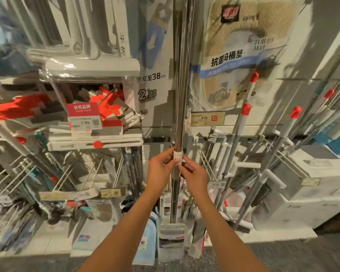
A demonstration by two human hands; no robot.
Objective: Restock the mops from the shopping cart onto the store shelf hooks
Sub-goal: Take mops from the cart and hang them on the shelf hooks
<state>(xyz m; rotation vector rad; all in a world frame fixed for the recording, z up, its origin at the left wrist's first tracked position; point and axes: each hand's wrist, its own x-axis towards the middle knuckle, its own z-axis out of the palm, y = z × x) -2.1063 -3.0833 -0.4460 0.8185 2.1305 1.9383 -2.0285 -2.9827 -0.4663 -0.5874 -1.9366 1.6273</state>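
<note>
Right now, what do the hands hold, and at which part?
Both hands, left hand and right hand, grip the upright mop at the white collar on its shiny metal pole, well above the mop head.

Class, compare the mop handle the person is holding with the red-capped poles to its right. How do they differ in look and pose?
The held mop handle is shiny chrome; the red-capped poles are matt grey-white. The held handle stands upright and runs out of the top of the picture; the red-capped poles lean and end in red caps. The left hand and right hand grip the handle at its white collar; nobody touches the poles. Both are long and thin.
</note>
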